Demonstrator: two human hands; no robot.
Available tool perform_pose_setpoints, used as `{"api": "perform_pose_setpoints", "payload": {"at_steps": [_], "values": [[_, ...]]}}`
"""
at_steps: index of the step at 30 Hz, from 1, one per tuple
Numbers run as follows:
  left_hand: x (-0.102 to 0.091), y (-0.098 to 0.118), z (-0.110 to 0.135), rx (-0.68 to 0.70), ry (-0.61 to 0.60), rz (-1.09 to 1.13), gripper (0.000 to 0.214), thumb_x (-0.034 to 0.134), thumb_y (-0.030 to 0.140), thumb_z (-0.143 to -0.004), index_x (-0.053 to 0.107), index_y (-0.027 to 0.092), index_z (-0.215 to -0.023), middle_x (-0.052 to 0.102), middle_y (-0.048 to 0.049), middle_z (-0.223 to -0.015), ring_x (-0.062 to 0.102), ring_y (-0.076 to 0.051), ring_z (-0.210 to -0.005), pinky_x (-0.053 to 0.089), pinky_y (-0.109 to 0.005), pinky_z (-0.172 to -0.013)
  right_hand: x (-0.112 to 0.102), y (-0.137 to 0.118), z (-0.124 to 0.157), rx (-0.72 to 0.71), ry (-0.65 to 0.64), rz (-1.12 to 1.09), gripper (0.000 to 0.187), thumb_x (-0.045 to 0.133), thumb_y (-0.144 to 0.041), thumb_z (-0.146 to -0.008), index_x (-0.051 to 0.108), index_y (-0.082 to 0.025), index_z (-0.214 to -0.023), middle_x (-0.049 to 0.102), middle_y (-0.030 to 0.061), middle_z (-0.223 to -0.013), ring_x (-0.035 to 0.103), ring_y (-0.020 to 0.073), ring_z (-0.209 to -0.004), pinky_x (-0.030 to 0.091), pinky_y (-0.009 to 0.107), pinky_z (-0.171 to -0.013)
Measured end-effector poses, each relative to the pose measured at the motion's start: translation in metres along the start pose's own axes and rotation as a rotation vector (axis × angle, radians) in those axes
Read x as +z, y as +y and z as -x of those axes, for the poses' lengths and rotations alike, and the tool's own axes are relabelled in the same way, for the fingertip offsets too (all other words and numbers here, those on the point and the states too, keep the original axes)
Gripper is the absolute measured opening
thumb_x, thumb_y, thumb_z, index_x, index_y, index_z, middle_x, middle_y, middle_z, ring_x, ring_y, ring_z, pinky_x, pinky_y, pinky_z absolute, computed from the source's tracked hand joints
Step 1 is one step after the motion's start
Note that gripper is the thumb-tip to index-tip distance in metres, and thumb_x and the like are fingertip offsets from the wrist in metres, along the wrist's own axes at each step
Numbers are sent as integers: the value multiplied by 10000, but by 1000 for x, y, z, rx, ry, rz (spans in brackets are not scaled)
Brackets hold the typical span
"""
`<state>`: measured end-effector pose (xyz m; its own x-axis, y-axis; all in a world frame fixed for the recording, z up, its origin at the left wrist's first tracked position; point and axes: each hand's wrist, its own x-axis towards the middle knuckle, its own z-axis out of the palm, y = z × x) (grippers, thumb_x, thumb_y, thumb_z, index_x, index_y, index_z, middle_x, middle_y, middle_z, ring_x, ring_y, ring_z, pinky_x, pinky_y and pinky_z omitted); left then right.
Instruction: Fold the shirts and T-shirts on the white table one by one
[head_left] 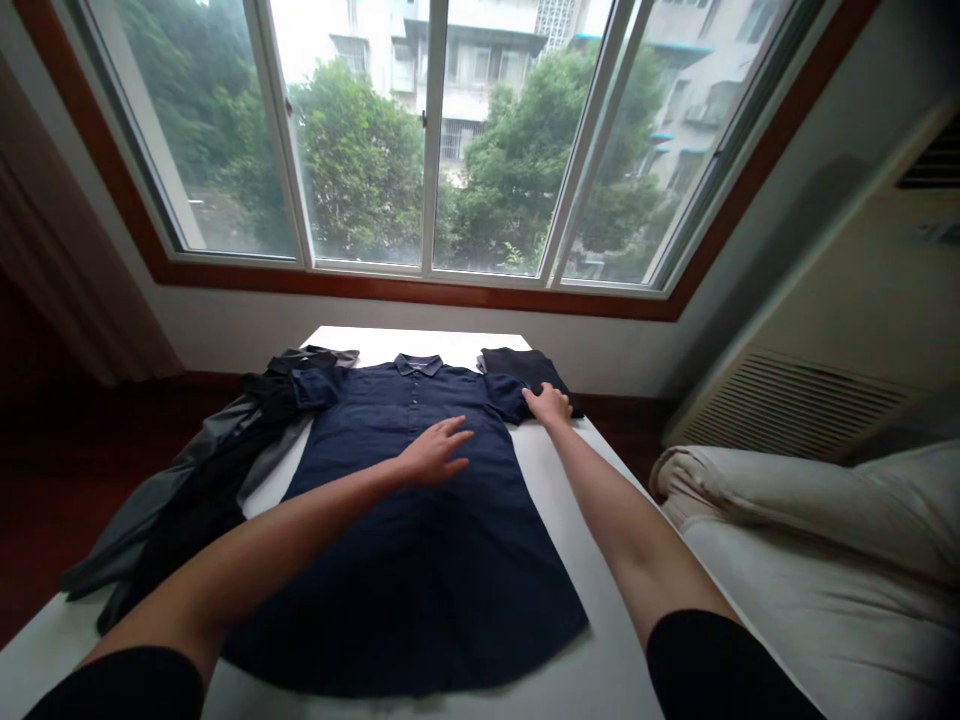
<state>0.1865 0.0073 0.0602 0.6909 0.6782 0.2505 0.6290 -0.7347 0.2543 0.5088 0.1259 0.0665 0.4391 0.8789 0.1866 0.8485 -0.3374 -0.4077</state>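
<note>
A navy short-sleeved polo shirt (405,520) lies spread flat, front up, on a white table (570,560), collar toward the window. My left hand (435,452) rests flat on the shirt's chest with fingers stretched out, holding nothing. My right hand (547,404) lies on the edge of the shirt's right sleeve, fingers bent down onto the cloth beside a folded black garment (525,368); whether it pinches the sleeve I cannot tell.
A heap of grey and black clothes (195,490) lies along the table's left side. A cream cushion or bed (817,540) stands close on the right. A wide window (435,150) spans the far wall, and a wall unit (825,400) sits at right.
</note>
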Motion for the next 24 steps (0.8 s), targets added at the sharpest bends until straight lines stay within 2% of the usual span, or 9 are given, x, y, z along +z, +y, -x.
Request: {"api": "perform_pose_setpoints", "payload": {"at_steps": [5, 8, 10, 14, 17, 21, 24], "values": [[34, -14, -81, -58, 32, -42, 603, 590, 437, -974, 509, 197, -1521, 359, -151, -1667, 356, -311, -1528, 318, -475, -1250, 18, 1, -8, 64, -40, 48, 641, 623, -641, -884, 663, -163, -1309, 521, 247, -1429, 449, 416, -1358, 377, 556, -1081], [56, -20, -112, -186, -12, -43, 624, 534, 482, -990, 476, 193, -1540, 346, -155, -1675, 332, -324, -1537, 307, -511, -1243, 31, 0, -2, -33, -5, 76, 563, 692, -535, -846, 660, -185, -1286, 531, 206, -1423, 436, 386, -1368, 307, 551, -1139], [70, -23, -124, -267, -63, -33, 646, 489, 529, -1000, 452, 203, -1557, 325, -145, -1688, 290, -339, -1555, 266, -557, -1250, 35, -2, 2, -95, 15, 67, 463, 689, -446, -843, 681, -200, -1235, 569, 177, -1390, 470, 356, -1341, 306, 518, -1149], [87, -26, -133, -291, -98, -35, 694, 428, 594, -1005, 412, 216, -1587, 289, -128, -1708, 198, -349, -1587, 158, -601, -1269, 32, -10, -2, -114, 62, -56, 291, 596, -381, -893, 717, -196, -1081, 701, 145, -1171, 618, 304, -1122, 441, 406, -1004], [88, -26, -133, -253, -110, -38, 727, 425, 624, -996, 399, 219, -1600, 270, -121, -1716, 182, -363, -1589, 149, -616, -1266, 28, -26, -6, -223, 75, -235, 267, 538, -394, -931, 704, -196, -995, 744, 99, -974, 657, 261, -927, 483, 335, -865], [81, -34, -124, -183, -120, -52, 662, 459, 595, -997, 457, 258, -1567, 310, -89, -1704, 215, -338, -1583, 196, -592, -1262, 34, -57, 2, -422, 79, -418, 243, 549, -389, -944, 696, -206, -1009, 755, 65, -999, 670, 224, -915, 483, 292, -855], [69, -53, -107, -156, -39, -105, 517, 485, 469, -1007, 586, 256, -1467, 396, -75, -1663, 292, -308, -1554, 245, -554, -1259, 47, -77, 15, -472, -35, -443, 300, 516, -454, -998, 706, -222, -984, 763, 52, -999, 683, 214, -924, 484, 277, -851]]}}
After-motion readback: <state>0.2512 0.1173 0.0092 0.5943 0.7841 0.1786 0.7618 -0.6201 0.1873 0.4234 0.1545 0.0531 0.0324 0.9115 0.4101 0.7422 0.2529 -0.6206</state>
